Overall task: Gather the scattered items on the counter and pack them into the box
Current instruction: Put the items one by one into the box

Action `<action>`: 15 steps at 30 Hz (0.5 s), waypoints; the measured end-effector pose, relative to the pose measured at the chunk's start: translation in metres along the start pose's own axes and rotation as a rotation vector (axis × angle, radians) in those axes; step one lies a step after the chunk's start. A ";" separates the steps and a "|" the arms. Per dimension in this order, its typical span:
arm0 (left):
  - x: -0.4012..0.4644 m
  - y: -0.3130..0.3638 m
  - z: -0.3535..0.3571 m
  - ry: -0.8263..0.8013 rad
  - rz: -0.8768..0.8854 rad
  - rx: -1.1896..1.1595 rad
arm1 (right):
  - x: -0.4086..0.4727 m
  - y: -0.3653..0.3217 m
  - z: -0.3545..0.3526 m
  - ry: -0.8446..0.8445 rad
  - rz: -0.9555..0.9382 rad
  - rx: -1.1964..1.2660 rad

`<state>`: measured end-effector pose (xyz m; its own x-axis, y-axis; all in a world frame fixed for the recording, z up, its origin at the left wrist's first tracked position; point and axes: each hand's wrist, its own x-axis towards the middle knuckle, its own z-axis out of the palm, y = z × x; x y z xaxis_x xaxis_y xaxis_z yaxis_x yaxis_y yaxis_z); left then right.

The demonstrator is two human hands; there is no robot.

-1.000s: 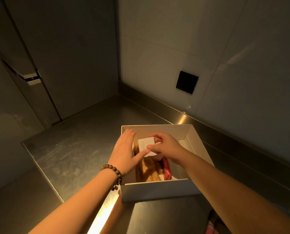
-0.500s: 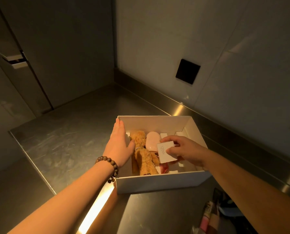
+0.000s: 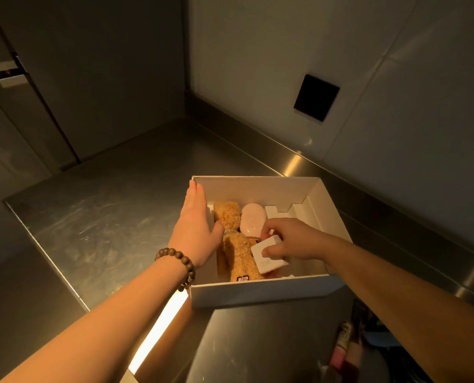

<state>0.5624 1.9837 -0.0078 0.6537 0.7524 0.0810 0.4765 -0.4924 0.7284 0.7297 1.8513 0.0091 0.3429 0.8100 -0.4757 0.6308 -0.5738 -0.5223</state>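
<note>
1. While pressed flat against the left wall of the white box [image 3: 260, 295], left hand [image 3: 195, 228] spread wide, fingers [image 3: 193, 192] straight and together, reaching to the far left corner, thumb hooked over the rim and touching the plush toy [image 3: 237, 244]; holding nothing.
2. Right hand [image 3: 293, 241] lowered into the box from the right, fingers [image 3: 269, 251] curled and pinched on a small white case [image 3: 269, 257], thumb on its upper face.
3. Small white case tilted, near corner dipping toward the front wall, long axis running from front-left to back-right, held just above the plush toy's lower half; printing on the top face too small to read.
4. Plush toy, tan and shaggy, lying lengthwise on the box floor along the left side, long axis front to back, head toward the far wall.
5. Pink oval object [image 3: 253, 223] lying beside the toy's head, just behind the right hand.
6. Box set on the steel table [image 3: 114, 217], near its front edge, close to the tiled wall [image 3: 396, 64] at right.
7. Beaded bracelet [image 3: 179, 265] around the left wrist.
</note>
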 end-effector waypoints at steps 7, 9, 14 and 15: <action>0.000 0.001 0.000 -0.001 -0.008 0.004 | 0.012 -0.023 0.026 -0.021 0.013 -0.477; 0.000 0.002 0.000 0.001 -0.008 0.012 | 0.016 -0.027 0.033 -0.027 0.033 -0.569; 0.000 0.000 0.000 0.004 -0.004 0.021 | 0.020 -0.030 0.033 -0.155 0.095 -0.483; 0.001 0.000 0.000 0.003 -0.004 0.022 | 0.019 -0.028 0.029 -0.202 0.080 -0.448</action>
<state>0.5631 1.9838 -0.0078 0.6498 0.7558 0.0807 0.4918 -0.4990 0.7136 0.6978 1.8791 -0.0056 0.2889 0.7002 -0.6529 0.8604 -0.4889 -0.1436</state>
